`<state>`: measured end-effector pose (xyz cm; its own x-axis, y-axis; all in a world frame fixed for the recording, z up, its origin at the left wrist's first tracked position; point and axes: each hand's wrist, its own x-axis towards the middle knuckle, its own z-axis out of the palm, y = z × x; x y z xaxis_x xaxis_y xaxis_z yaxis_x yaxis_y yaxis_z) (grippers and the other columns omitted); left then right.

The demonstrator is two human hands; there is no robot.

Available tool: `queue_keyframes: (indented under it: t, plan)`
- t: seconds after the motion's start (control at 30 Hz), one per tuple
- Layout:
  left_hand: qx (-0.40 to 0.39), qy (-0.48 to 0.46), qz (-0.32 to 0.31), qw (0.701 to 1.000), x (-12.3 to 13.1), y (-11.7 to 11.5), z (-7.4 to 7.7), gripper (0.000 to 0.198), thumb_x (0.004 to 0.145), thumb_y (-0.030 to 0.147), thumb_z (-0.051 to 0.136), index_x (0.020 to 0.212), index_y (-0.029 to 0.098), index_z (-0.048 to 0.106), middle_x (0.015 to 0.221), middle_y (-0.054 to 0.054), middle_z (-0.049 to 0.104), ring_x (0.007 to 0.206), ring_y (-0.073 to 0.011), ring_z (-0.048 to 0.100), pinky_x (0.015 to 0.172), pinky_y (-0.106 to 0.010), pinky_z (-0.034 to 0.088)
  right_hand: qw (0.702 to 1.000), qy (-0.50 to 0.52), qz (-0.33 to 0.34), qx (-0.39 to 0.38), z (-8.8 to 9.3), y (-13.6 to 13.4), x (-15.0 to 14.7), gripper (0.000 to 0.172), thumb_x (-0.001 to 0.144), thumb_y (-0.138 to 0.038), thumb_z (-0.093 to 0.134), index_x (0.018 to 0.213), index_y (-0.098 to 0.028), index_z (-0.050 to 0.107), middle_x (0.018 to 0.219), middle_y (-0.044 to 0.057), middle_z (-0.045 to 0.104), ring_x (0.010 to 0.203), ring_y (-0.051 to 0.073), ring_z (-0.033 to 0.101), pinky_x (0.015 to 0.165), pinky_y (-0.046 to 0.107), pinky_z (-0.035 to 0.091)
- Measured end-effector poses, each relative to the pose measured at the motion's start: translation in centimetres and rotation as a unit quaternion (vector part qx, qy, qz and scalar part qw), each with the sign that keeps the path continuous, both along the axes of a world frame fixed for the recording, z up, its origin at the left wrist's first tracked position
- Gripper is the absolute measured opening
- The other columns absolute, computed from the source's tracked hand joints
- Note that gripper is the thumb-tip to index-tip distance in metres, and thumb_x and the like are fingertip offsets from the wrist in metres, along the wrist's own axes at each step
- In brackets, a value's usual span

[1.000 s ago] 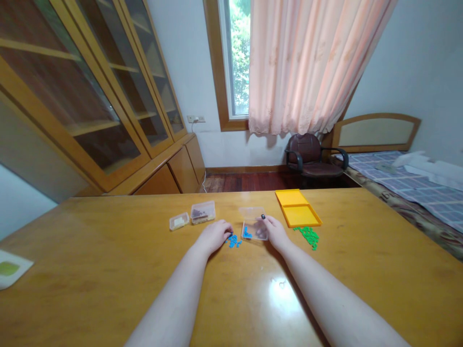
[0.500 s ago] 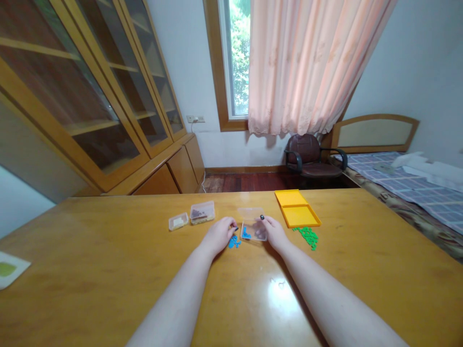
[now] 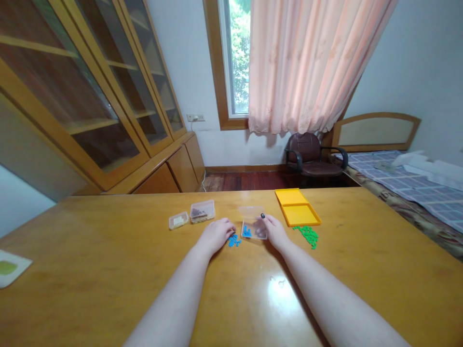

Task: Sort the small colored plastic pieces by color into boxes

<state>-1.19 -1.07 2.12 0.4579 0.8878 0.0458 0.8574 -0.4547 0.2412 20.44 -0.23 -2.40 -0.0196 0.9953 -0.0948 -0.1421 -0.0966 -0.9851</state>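
My left hand [image 3: 217, 234] is over the far left edge of a small pile of blue plastic pieces [image 3: 234, 241]. Its fingers are curled down and close together, and whatever is between the tips is hidden. A clear plastic box [image 3: 256, 237] stands just right of the pile with its lid [image 3: 249, 210] folded back behind it. Several blue pieces [image 3: 247, 232] lie in the box's left part. My right hand [image 3: 274, 233] grips the box at its right side, thumb and fingers on the wall.
Right of the box lie green pieces [image 3: 309, 235] before an open yellow case [image 3: 301, 215]. To the left are a clear box with dark pieces [image 3: 202, 212] and a smaller box with pale contents [image 3: 178, 221]. A white-and-green item [image 3: 12, 270] lies at the table's left edge.
My left hand has drawn slightly left and down, from near the box's edge to the blue pile. Blue pieces in the box sit a little differently. The right hand stays on the box.
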Motion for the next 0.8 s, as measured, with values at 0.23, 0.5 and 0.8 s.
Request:
queue_keyframes:
  t: [0.23, 0.5, 0.8]
  plan:
    - [-0.011, 0.028, -0.017, 0.999, 0.7, -0.2, -0.1, 0.015, 0.082, 0.027, 0.051, 0.087, 0.026, 0.065, 0.09, -0.002, 0.059, 0.084, -0.0146, 0.056, 0.072, -0.023, 0.039, 1.0, 0.009, 0.002, -0.004, 0.5, -0.2, -0.2, 0.037, 0.071, -0.05, 0.054, 0.083, -0.015, 0.059, 0.069, 0.005, 0.065, 0.046, 0.012, 0.056, 0.042, 0.023, 0.043]
    - [-0.005, 0.074, 0.009, 0.997, 1.2, -0.3, 0.0, 0.018, 0.084, 0.026, 0.047, 0.085, 0.021, 0.064, 0.088, -0.004, 0.061, 0.083, -0.0168, 0.057, 0.073, -0.026, 0.041, 1.0, 0.006, -0.001, -0.001, 0.8, -0.3, -0.1, 0.035, 0.072, -0.048, 0.054, 0.081, -0.015, 0.059, 0.068, 0.004, 0.065, 0.045, 0.011, 0.055, 0.043, 0.023, 0.045]
    - [0.012, 0.051, 0.023, 0.998, 1.1, -0.2, -0.5, 0.017, 0.083, 0.025, 0.047, 0.083, 0.022, 0.063, 0.085, -0.003, 0.062, 0.079, -0.0172, 0.058, 0.069, -0.027, 0.042, 1.0, 0.011, 0.002, -0.001, 0.2, 0.0, 0.0, 0.038, 0.072, -0.05, 0.054, 0.087, -0.015, 0.06, 0.07, 0.004, 0.065, 0.045, 0.011, 0.055, 0.042, 0.023, 0.044]
